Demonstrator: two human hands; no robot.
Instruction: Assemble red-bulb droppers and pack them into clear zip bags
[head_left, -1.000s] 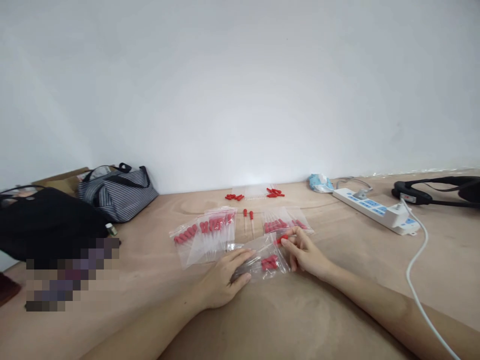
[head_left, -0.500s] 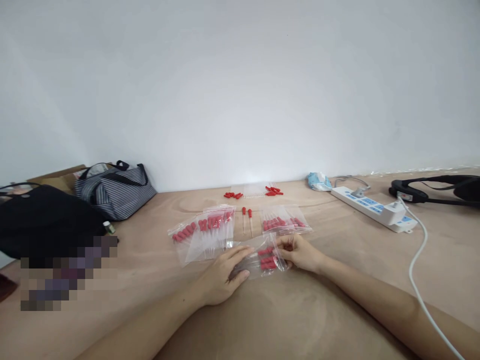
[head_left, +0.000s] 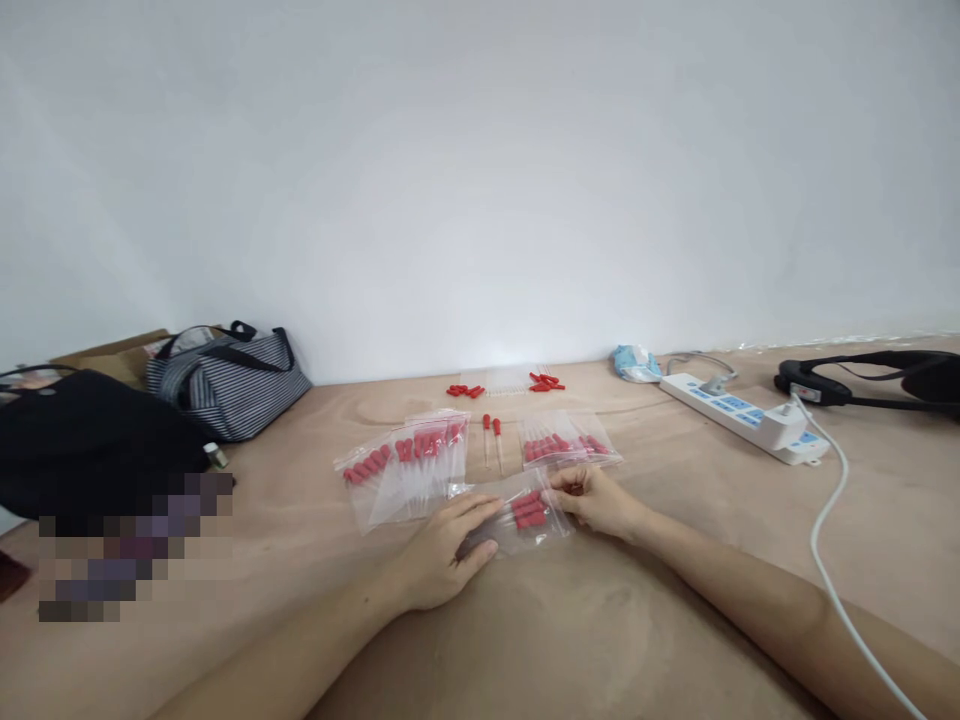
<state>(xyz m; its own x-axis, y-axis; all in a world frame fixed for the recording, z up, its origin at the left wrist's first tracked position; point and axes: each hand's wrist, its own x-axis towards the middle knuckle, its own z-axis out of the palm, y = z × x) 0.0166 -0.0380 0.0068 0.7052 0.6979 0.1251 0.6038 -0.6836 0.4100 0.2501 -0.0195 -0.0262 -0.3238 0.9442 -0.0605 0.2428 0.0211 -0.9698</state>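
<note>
A clear zip bag (head_left: 551, 522) with several red-capped droppers lies low on the table in front of me. My left hand (head_left: 459, 545) grips its left end between thumb and fingers. At the bag's upper right corner, my right hand (head_left: 592, 502) pinches the edge. Behind, two loose droppers with red bulbs (head_left: 487, 423) lie side by side. Filled bags (head_left: 390, 495) overlap to their left, and another filled bag (head_left: 611, 452) rests to their right.
Red bulbs (head_left: 546, 381) and thin clear tubes lie near the wall. A white power strip (head_left: 720, 411) with a cable, a blue mask (head_left: 634, 363) and a black headset (head_left: 814, 384) are on the right. A striped bag (head_left: 232, 385) and black cloth (head_left: 97, 450) are left.
The red bulbs inside the held bag have shifted slightly up and left, and the bag's right edge has tilted. Both hands keep their hold.
</note>
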